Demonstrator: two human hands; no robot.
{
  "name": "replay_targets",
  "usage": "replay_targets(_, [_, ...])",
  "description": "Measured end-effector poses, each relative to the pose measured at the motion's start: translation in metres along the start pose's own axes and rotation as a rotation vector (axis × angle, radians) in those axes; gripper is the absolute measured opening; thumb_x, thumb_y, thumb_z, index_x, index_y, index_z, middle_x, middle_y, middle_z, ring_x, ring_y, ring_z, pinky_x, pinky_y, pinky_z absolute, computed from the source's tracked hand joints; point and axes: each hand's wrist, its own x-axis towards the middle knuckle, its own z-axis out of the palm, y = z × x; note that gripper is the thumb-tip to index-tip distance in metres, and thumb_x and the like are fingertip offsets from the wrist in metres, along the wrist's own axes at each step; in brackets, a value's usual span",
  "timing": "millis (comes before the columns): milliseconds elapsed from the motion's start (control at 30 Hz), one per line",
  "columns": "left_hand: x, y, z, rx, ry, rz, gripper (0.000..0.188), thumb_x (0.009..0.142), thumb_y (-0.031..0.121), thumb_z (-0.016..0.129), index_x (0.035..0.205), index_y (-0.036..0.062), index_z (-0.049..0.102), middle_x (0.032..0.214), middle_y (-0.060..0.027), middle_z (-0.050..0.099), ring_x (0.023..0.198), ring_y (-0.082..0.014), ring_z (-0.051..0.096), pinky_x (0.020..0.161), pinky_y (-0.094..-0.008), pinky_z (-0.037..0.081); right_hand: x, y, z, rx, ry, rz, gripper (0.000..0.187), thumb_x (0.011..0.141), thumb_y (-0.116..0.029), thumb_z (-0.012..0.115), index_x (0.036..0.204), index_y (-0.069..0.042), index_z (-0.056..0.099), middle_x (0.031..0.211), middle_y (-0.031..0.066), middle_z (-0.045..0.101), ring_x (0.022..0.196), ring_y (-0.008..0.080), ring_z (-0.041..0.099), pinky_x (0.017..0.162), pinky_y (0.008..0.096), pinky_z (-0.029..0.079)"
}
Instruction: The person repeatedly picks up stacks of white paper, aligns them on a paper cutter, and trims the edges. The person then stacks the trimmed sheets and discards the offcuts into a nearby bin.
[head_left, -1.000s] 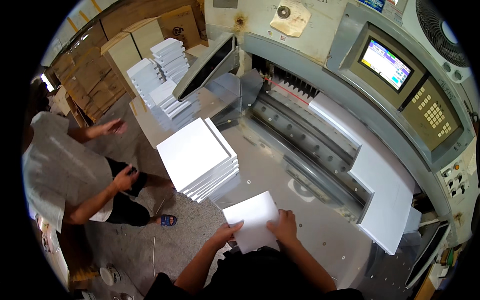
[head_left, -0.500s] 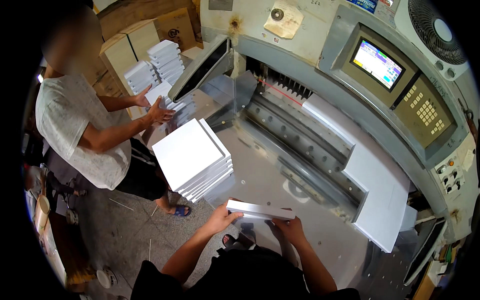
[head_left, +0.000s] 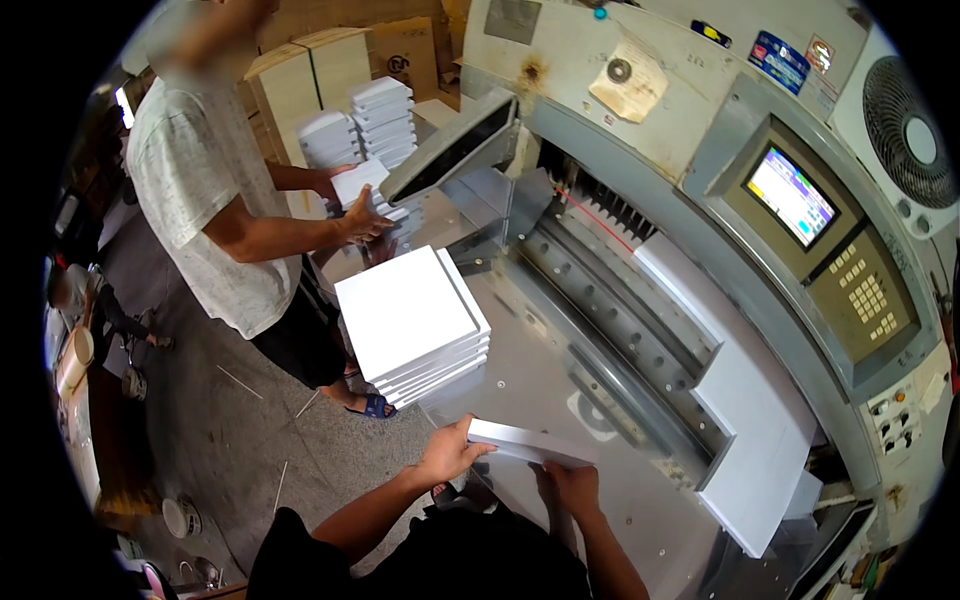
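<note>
L hand is closed on the left end of a white paper block, and R hand is closed on the right end. The block is tipped up, w/ a thin edge on top, over the metal counter; can't tell if its low edge touches. To do this well, both hands should prob. squeeze abt the same, b/c loose sheets may slip or fan out. Best w/ corners square and no bend in the middle. A white stack sits between 10 and 11 o'clock from the hands, so go easy near it. A big notched white pile lies at 3 o'clock.

Writing: a blue label, high up at 1 o'clock, has light print. The lit screen, approx. 1 to 2 o'clock, has tiny txt, too small to read. A brown box, far off past 11 o'clock, has a dark round mark.
</note>
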Motion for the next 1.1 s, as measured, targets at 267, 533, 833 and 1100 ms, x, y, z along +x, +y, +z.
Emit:
replay_targets(267, [0.042, 0.045, -0.140, -0.541, 0.440, 0.002, 0.034, 0.087, 0.023, 0.077, 0.096, -0.0024, 0.056, 0.080, -0.0048, 0.062, 0.073, -0.0090, 0.059, 0.063, -0.0246, 0.051, 0.122, -0.178, -0.038, 0.480, -0.261, -0.382, 0.035, 0.084, -0.021, 0.076, 0.106, 0.004, 0.065, 0.092, 0.0087, 0.070, 0.084, 0.0143, 0.065, 0.076, 0.0285, 0.051])
replay_targets(533, [0.086, -0.009, -0.211, -0.534, 0.442, -0.411, 0.043, 0.088, 0.032, 0.075, 0.098, -0.0067, 0.061, 0.073, -0.0065, 0.062, 0.056, -0.0113, 0.056, 0.049, -0.0273, 0.044, 0.228, -0.256, 0.025, 0.247, -0.387, -0.310, 0.043, 0.083, -0.035, 0.078, 0.095, 0.005, 0.070, 0.081, 0.0095, 0.070, 0.070, 0.0136, 0.062, 0.063, 0.0285, 0.047])
replay_targets(833, [0.080, -0.013, -0.208, -0.676, 0.434, -0.469, 0.052, 0.083, 0.037, 0.080, 0.096, -0.0096, 0.061, 0.077, -0.0091, 0.064, 0.059, -0.0114, 0.059, 0.049, -0.0261, 0.045, 0.225, -0.253, 0.036, 0.238, -0.446, -0.177, 0.051, 0.083, -0.038, 0.078, 0.105, 0.006, 0.067, 0.091, 0.0135, 0.070, 0.079, 0.0182, 0.064, 0.071, 0.0294, 0.049])
replay_targets(1100, [0.073, -0.023, -0.220, -0.703, 0.368, -0.431, 0.055, 0.086, 0.040, 0.076, 0.104, -0.0084, 0.060, 0.083, -0.0080, 0.065, 0.062, -0.0113, 0.059, 0.051, -0.0244, 0.046, 0.225, -0.254, 0.051, 0.372, -0.444, -0.178, 0.056, 0.083, -0.043, 0.077, 0.110, 0.006, 0.067, 0.098, 0.0161, 0.071, 0.085, 0.0227, 0.068, 0.077, 0.0297, 0.050])
